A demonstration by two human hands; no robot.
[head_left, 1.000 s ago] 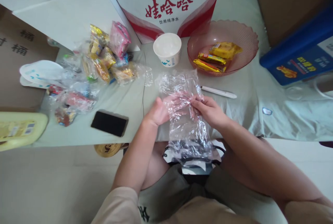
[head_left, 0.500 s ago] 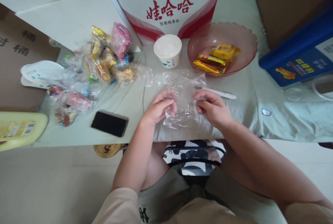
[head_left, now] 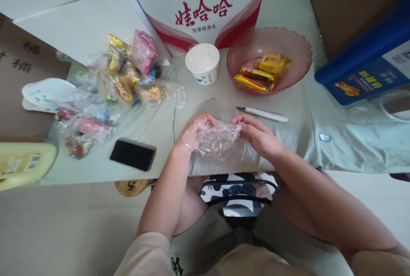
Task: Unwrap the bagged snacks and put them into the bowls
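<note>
Head view: clear plastic bag bunched into a crumpled wad at the near edge of the cloth-covered table. Pinched at either end by left hand and right hand, fingers curled shut on the film. Seemingly mid-scrunch. To compact further: squeeze inward from both ends. White pen-like tool just beyond, untouched.

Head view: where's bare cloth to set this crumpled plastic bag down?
Bare: between paper cup, pen and the left hand and right hand holding the plastic bag; also right of the pen, toward the blue box. Crowded: snack bags left of the cup.
</note>
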